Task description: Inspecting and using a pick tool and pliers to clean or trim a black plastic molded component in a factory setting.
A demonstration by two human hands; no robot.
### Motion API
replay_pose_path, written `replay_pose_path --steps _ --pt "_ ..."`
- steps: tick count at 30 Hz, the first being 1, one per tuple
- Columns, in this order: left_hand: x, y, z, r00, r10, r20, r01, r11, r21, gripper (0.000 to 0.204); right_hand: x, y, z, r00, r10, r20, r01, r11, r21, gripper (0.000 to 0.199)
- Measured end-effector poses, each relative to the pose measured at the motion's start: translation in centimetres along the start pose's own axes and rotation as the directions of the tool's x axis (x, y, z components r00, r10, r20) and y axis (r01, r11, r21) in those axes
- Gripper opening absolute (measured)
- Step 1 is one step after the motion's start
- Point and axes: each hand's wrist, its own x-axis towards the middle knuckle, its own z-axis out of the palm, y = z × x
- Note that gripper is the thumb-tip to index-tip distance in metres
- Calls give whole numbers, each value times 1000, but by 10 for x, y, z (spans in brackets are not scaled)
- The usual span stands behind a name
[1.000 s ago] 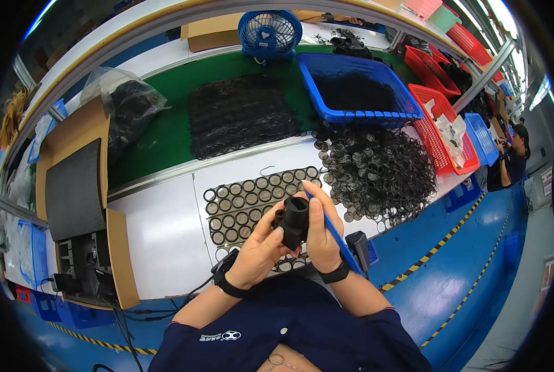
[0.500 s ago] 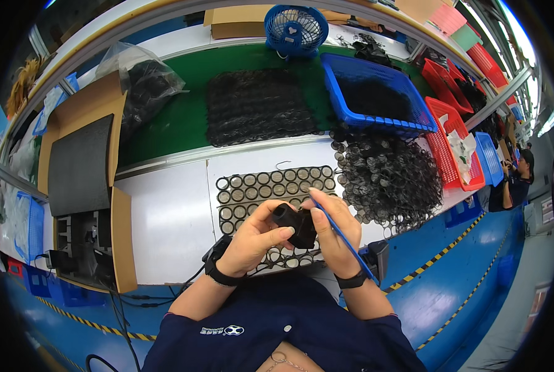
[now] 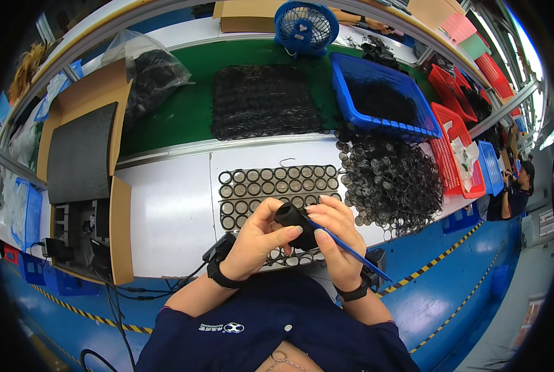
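Our left fingers [image 3: 265,212] gripping a black tubular part [image 3: 291,217], our right fingers [image 3: 334,216] pinching a blue stick [image 3: 358,255] beside it, both above the counter [image 3: 165,223] near us, black rings [image 3: 278,173] in rows beyond

A: Floor around you?

B: Blue floor [image 3: 425,297], glossy, pale glare out to your right. Yellow-and-black striped tape [image 3: 436,259] runs across it, more on your left.

A: Furniture ahead of you?

B: White worktop [image 3: 165,214] directly in front of you. Metal rail [image 3: 171,154] along its far edge, then a green surface [image 3: 196,124]. Beyond that, another white surface [image 3: 193,38].

A: Above?

B: Shelf frame [image 3: 81,47], upper left, bowed (your wide lens does the bending). Metal upright [image 3: 505,110] slants on your right.

A: Wall, light?

B: Pale grey wall [image 3: 533,266], far right. Bright strip lights [image 3: 529,56], upper right.
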Motion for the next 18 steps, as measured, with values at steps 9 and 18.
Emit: replay_pose_path --steps 9,18 --pt "-3 2 2 1000 16 3 -16 1000 24 29 -3 2 5 998 47 43 -50 997 61 24" --pt "-4 4 3 999 43 -2 -43 998 49 31 -2 -2 6 997 48 63 -52 997 51 25"
